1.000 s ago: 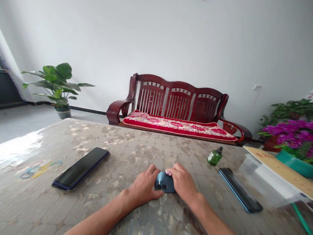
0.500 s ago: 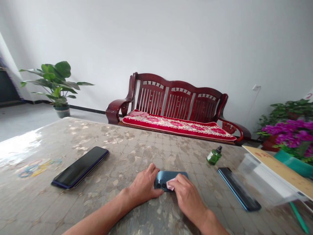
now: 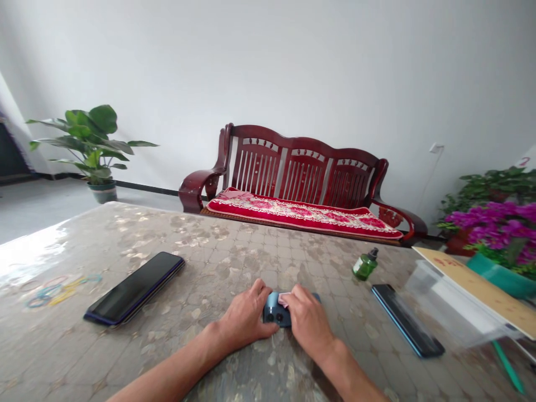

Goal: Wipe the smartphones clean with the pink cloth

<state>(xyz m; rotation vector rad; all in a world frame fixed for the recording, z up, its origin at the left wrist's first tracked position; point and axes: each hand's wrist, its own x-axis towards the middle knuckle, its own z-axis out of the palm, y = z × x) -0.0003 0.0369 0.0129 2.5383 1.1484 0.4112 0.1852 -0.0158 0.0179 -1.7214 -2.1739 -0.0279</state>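
Note:
A blue phone point(image 3: 273, 306) lies back side up on the patterned tabletop, its camera lenses toward my left hand. My left hand point(image 3: 248, 312) grips its left end between thumb and fingers. Pinched in the fingers of my right hand point(image 3: 307, 315) is a small pale pink cloth point(image 3: 284, 299), pressed on the phone's back near its far edge. The right part of the phone is mostly hidden under that hand.
Left on the table point(image 3: 234, 257) are a dark phone point(image 3: 136, 287) and rubber bands point(image 3: 56, 291). To the right are a green bottle point(image 3: 365, 266), another phone point(image 3: 407, 319), a clear plastic box point(image 3: 452, 312) and a teal pen point(image 3: 507, 365). Beyond stands a wooden bench point(image 3: 285, 148).
My right hand has moved the cloth up and slightly left across the phone's back, toward its far edge. My left hand keeps its hold. The view has shifted slightly.

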